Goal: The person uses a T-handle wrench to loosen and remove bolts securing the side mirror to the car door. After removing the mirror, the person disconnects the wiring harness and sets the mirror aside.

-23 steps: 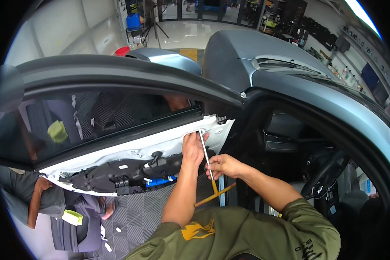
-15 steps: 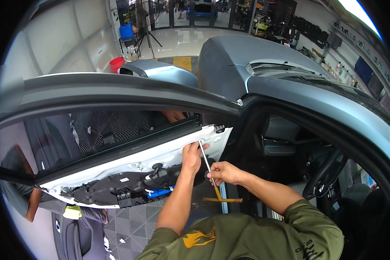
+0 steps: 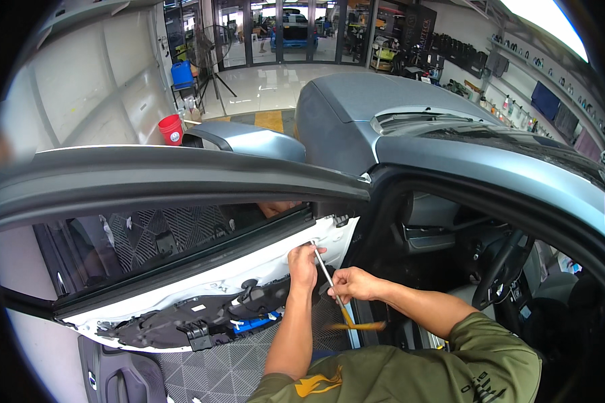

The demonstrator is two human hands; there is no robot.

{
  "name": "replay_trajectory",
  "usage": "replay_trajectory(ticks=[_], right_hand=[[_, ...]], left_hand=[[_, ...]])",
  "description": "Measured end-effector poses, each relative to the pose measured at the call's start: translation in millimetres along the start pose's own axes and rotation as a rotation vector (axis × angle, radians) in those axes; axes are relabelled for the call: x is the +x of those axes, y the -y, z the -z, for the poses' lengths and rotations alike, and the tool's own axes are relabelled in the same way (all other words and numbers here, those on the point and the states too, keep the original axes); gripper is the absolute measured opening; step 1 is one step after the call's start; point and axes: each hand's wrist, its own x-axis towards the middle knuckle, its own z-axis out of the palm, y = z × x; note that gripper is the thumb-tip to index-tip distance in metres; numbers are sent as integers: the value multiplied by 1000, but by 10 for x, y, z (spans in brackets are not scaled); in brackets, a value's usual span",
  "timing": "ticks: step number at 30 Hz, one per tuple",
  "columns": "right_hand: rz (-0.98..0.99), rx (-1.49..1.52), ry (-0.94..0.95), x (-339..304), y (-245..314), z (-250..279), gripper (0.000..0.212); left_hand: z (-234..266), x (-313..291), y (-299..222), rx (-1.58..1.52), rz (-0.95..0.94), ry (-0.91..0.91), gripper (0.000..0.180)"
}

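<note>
A T-handle wrench with a slim metal shaft and a yellow-brown crossbar slants down from the upper front corner of the open car door's bare white inner frame. My left hand is closed around the shaft's upper end, against the door metal; its tip is hidden there. Lower down, the fingers of my right hand pinch the shaft just above the crossbar. The crossbar's left end is blurred. A black inner cover with wiring and a blue piece sit on the door below my left hand.
A removed door trim panel leans on the patterned floor mat at lower left. The car's cabin and steering wheel lie to my right. Beyond the door are its mirror, the grey-blue hood and a red bucket.
The view has tilted up, so the door and car sit lower in it. Another person's arm and a yellow cloth have left the lower left. Both hands keep hold of the wrench.
</note>
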Motion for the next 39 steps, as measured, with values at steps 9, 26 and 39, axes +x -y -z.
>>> replay_trajectory(ticks=[9,26,39], right_hand=[[13,261,133,-5,105,3,25],[60,302,-5,50,5,-32,16],[44,399,-3,121,3,-109,16]], left_hand=[[-60,19,26,-34,-1,-39,13],[-149,1,46,-22,-2,-157,12],[-20,-2,79,-48,16,-133,17]])
